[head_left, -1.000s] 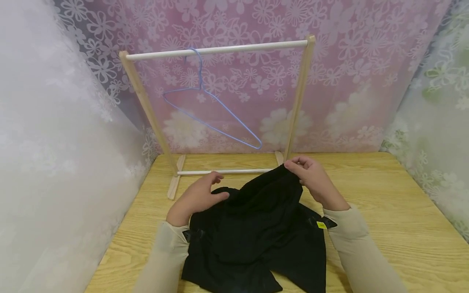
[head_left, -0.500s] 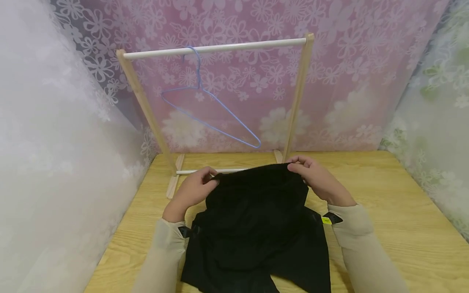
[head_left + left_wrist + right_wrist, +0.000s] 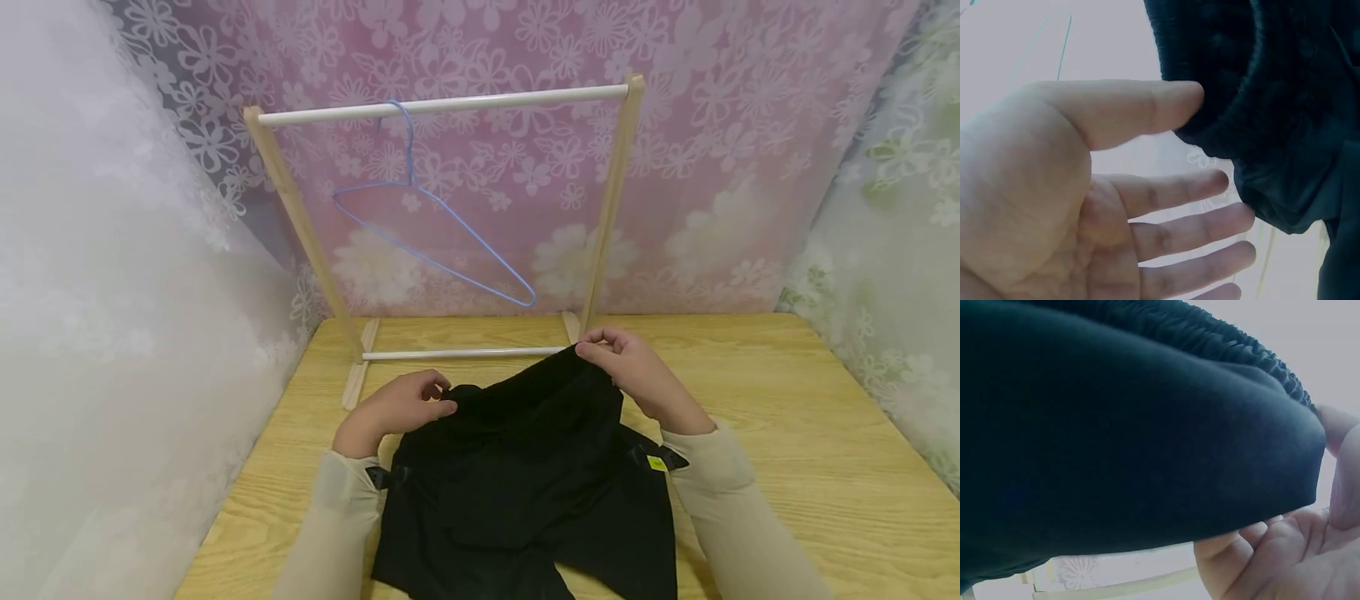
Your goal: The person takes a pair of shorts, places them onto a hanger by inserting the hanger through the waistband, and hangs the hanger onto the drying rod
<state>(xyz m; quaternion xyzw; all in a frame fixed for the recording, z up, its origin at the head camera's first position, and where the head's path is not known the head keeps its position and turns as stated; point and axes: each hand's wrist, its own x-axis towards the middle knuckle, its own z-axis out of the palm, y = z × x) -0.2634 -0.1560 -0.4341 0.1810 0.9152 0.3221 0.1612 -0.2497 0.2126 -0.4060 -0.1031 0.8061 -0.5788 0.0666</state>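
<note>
Black shorts with a gathered elastic waistband lie partly on the table, leg ends toward me. My right hand pinches the waistband at its right end and holds that corner raised. At the lower left end of the waistband is my left hand, its thumb apart from the straight fingers. In the left wrist view the thumb tip overlaps the waistband edge; whether it touches the cloth I cannot tell. Nothing is gripped between the left thumb and fingers.
Beyond the shorts a wooden rack with a white top bar stands on the table. A blue hanger hangs from the bar, tilted down to the right. Floral curtains enclose the back and sides.
Half a second ago my left hand held the left end of the waistband up and the band was stretched level. That end has since dropped and the left hand is lower, fingers parted.
</note>
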